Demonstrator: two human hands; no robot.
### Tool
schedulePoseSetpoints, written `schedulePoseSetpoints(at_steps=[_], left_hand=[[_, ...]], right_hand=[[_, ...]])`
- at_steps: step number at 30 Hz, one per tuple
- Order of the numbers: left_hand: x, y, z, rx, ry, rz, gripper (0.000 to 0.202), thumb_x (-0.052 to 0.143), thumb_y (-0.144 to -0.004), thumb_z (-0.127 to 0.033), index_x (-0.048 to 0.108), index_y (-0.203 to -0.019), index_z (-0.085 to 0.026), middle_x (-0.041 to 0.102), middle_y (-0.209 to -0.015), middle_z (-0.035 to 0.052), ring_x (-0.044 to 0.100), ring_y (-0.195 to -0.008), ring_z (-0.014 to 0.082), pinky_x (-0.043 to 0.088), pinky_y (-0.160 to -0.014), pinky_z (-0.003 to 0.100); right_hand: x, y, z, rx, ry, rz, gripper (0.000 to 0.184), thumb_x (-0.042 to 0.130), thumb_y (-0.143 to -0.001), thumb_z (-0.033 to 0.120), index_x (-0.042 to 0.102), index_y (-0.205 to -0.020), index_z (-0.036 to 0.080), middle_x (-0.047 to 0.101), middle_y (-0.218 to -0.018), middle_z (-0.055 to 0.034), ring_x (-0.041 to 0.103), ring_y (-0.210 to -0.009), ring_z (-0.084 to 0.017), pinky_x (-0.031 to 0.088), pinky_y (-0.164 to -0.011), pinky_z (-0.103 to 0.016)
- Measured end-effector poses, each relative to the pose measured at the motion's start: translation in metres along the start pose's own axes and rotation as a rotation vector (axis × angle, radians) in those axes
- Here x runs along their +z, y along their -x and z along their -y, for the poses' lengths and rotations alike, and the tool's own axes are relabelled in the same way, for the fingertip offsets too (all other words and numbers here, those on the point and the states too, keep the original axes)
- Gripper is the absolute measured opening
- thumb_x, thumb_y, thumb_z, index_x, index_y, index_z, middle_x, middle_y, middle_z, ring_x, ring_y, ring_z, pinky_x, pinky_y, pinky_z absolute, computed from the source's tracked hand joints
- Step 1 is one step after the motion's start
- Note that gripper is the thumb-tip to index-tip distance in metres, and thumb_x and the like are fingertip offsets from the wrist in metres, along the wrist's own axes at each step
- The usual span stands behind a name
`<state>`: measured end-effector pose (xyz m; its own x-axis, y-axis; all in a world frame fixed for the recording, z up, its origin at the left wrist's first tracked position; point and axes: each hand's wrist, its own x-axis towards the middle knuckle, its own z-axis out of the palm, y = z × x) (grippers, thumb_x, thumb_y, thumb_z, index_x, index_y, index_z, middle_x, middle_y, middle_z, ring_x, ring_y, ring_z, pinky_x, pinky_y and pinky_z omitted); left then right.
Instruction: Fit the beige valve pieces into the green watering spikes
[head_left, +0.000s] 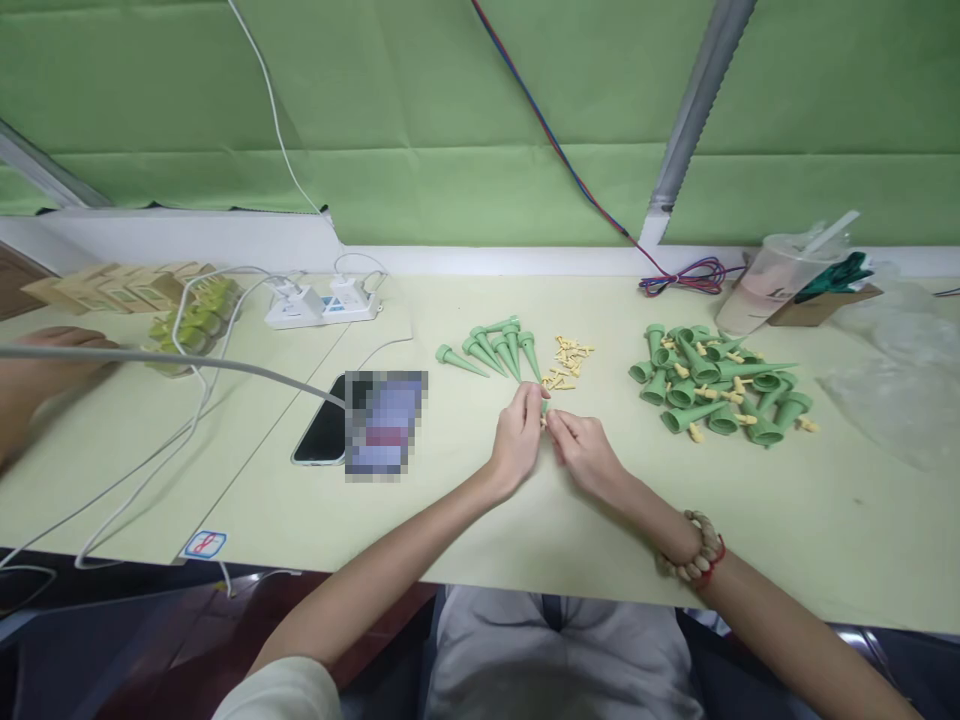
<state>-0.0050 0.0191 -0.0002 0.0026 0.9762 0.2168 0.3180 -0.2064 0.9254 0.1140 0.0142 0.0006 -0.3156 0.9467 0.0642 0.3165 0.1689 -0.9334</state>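
My left hand point(517, 440) is closed around a green plastic watering spike point(545, 406), mostly hidden by the fingers. A bit of yellow shows at its end, where the pinched fingers of my right hand point(589, 455) meet it; they appear to grip a small yellow valve piece. Just beyond my hands lies a group of green cone-shaped spikes point(504, 343). Beside them is a scatter of loose little yellow pieces point(571, 355). To the right, a heap of green spikes point(705, 370) lies on the table, many with yellow pieces fitted.
A phone point(319, 430) lies left of my hands beside a blurred-out patch. Further left are a power strip point(322, 310), white cables, yellow-green items point(199, 320), small boxes point(124, 288) and another person's hand point(64, 350). A drink cup point(757, 285) and clear plastic bags point(892, 390) are at right.
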Motion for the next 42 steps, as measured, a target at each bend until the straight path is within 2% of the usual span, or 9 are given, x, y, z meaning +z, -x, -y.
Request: schedulePoseSetpoints(at_steps=[3, 6, 13, 18, 26, 31, 34, 37, 42], left_hand=[[-0.001, 0.005, -0.003, 0.086, -0.117, 0.019, 0.033, 0.023, -0.092, -0.040, 0.050, -0.090, -0.021, 0.045, -0.061, -0.0031, 0.041, -0.050, 0.0106, 0.034, -0.055, 0.023], [-0.003, 0.005, -0.004, 0.120, -0.147, 0.019, 0.034, 0.022, -0.092, -0.040, 0.050, -0.091, -0.021, 0.043, -0.060, -0.0033, 0.039, -0.048, 0.0103, 0.033, -0.054, 0.023], [-0.002, -0.006, -0.003, -0.094, 0.212, -0.007, 0.041, 0.026, -0.089, -0.049, 0.052, -0.081, -0.019, 0.045, -0.069, 0.0002, 0.043, -0.059, 0.0103, 0.037, -0.052, 0.020], [0.000, -0.007, 0.000, -0.192, 0.289, 0.036, 0.041, 0.029, -0.088, -0.050, 0.052, -0.079, -0.018, 0.046, -0.073, 0.0009, 0.042, -0.060, 0.0094, 0.037, -0.048, 0.017], [0.003, 0.006, -0.002, -0.068, 0.171, 0.007, 0.034, 0.021, -0.092, -0.045, 0.044, -0.084, -0.021, 0.039, -0.054, -0.0061, 0.042, -0.041, 0.0085, 0.035, -0.043, 0.020], [-0.002, 0.007, -0.004, 0.010, -0.021, 0.048, 0.032, 0.019, -0.092, -0.043, 0.043, -0.090, -0.022, 0.037, -0.048, -0.0068, 0.043, -0.038, 0.0110, 0.030, -0.041, 0.022], [-0.004, 0.005, -0.005, 0.119, -0.125, 0.064, 0.030, 0.023, -0.092, -0.040, 0.046, -0.087, -0.021, 0.041, -0.055, -0.0045, 0.043, -0.046, 0.0105, 0.033, -0.050, 0.023], [-0.003, 0.002, -0.003, 0.072, -0.059, 0.085, 0.032, 0.023, -0.092, -0.042, 0.046, -0.087, -0.021, 0.040, -0.053, -0.0052, 0.043, -0.046, 0.0107, 0.034, -0.051, 0.024], [0.008, -0.006, 0.010, -0.089, 0.073, 0.035, 0.037, 0.023, -0.091, -0.042, 0.049, -0.078, -0.019, 0.045, -0.054, -0.0034, 0.049, -0.053, 0.0122, 0.038, -0.056, 0.024]], right_hand=[[0.004, -0.001, 0.003, 0.322, -0.550, 0.236, 0.036, 0.033, -0.084, 0.044, 0.025, -0.055, 0.023, 0.018, -0.041, 0.0090, 0.026, -0.033, -0.010, 0.027, -0.038, -0.022], [0.004, -0.001, 0.005, 0.420, -0.689, 0.343, 0.034, 0.033, -0.082, 0.043, 0.023, -0.055, 0.024, 0.016, -0.039, 0.0101, 0.022, -0.031, -0.009, 0.025, -0.036, -0.021], [-0.008, 0.004, 0.007, -0.105, 0.458, -0.011, 0.029, 0.037, -0.088, 0.037, 0.047, -0.067, 0.020, 0.052, -0.058, -0.0009, 0.048, -0.052, -0.014, 0.030, -0.053, -0.025], [-0.013, 0.002, 0.004, -0.282, 0.592, 0.050, 0.030, 0.025, -0.094, 0.028, 0.046, -0.074, 0.020, 0.056, -0.071, -0.0044, 0.051, -0.063, -0.016, 0.033, -0.059, -0.026], [-0.002, 0.006, 0.002, -0.038, 0.030, 0.103, 0.040, 0.026, -0.093, 0.038, 0.041, -0.060, 0.021, 0.047, -0.052, 0.0007, 0.048, -0.051, -0.014, 0.037, -0.057, -0.028], [0.004, 0.006, 0.009, 0.330, -0.661, 0.268, 0.042, 0.042, -0.083, 0.055, 0.036, -0.059, 0.021, 0.028, -0.044, 0.0093, 0.040, -0.041, -0.009, 0.040, -0.053, -0.025], [0.003, 0.005, 0.012, 0.500, -0.882, 0.290, 0.042, 0.048, -0.080, 0.055, 0.033, -0.060, 0.021, 0.021, -0.043, 0.0124, 0.028, -0.038, -0.006, 0.039, -0.051, -0.022], [0.002, 0.005, 0.010, 0.442, -0.726, 0.262, 0.043, 0.043, -0.081, 0.059, 0.033, -0.061, 0.022, 0.024, -0.042, 0.0115, 0.032, -0.037, -0.008, 0.039, -0.050, -0.024], [0.000, 0.009, 0.003, 0.061, 0.123, 0.042, 0.037, 0.031, -0.091, 0.046, 0.044, -0.066, 0.021, 0.046, -0.049, 0.0024, 0.049, -0.051, -0.015, 0.036, -0.057, -0.027]])
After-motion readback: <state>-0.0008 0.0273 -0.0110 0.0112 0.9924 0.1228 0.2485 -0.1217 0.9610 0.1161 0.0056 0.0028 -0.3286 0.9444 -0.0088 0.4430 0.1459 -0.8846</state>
